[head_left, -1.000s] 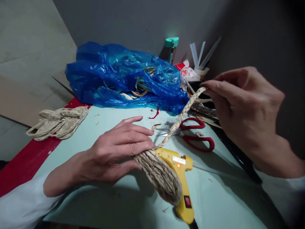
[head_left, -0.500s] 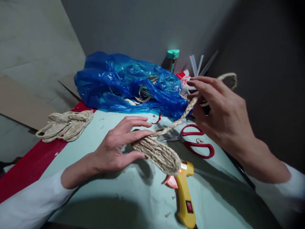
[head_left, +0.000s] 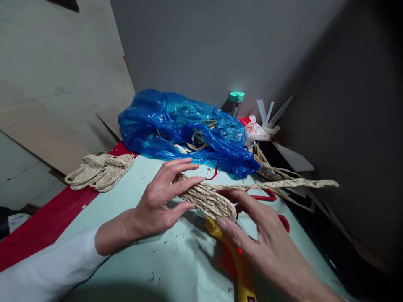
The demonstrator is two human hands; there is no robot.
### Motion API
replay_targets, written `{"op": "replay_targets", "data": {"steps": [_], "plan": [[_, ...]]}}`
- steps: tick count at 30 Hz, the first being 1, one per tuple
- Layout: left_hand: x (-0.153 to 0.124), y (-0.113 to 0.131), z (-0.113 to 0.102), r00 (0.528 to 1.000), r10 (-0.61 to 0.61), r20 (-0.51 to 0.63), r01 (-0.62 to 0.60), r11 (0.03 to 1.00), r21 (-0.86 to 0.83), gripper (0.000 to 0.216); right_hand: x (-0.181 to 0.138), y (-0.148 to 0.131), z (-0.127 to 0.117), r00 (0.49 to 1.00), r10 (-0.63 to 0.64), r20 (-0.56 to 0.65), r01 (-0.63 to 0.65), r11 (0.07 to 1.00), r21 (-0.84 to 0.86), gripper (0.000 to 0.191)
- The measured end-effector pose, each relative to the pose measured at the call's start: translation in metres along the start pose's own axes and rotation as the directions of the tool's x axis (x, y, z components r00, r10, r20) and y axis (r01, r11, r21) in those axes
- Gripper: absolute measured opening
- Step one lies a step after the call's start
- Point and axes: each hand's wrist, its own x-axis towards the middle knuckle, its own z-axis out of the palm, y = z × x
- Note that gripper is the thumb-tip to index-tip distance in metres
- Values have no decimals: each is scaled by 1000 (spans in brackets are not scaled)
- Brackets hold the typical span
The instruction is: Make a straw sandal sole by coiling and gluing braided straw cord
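Observation:
My left hand point(head_left: 163, 195) lies with spread fingers on a woven straw oval piece point(head_left: 206, 200) on the pale green table point(head_left: 176, 260). A braided straw strand point(head_left: 283, 184) runs from that piece out to the right, free in the air. My right hand point(head_left: 267, 243) hovers open, fingers spread, just right of the woven piece and above a yellow glue gun point(head_left: 237, 268), its fingertips close to the piece's edge. Red-handled scissors point(head_left: 267, 197) lie partly hidden behind my right hand.
A blue plastic bag point(head_left: 185, 126) with straw strips sits at the back. A second woven straw bundle point(head_left: 100, 171) lies at the left on a red strip point(head_left: 47, 222). Glue sticks in a cup point(head_left: 267, 119), a teal-capped bottle point(head_left: 236, 98) and loose straw crowd the back right.
My right hand let go of the braided strand and dropped to the woven piece by the glue gun. The strand now trails to the right. The view shifted upward.

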Motion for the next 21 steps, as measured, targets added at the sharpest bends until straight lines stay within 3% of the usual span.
{"op": "replay_targets", "data": {"steps": [4,8,11,13,17,19,21], "plan": [[-1,3,1,994,-103,45,107,991,-81,49,1,-2,10,998,66,-13,-64,989,136,18],[-3,6,-2,958,-263,113,281,940,-195,79,2,1,14,990,121,-75,-109,982,153,13],[-2,5,-4,913,-401,73,395,827,-399,69,1,5,17,989,122,-85,-111,986,125,11],[0,2,-4,837,-547,-8,455,705,-544,47,-2,8,18,988,92,-122,-82,993,83,11],[5,-8,-2,581,-808,-97,535,469,-703,13,-4,16,15,970,-55,-236,47,998,-41,8],[7,-11,-1,533,-843,-72,565,418,-711,8,-3,18,11,939,-210,-273,192,977,-91,12],[8,-11,-1,545,-838,-28,605,417,-678,9,-2,19,6,889,-361,-281,337,932,-133,18]]}}
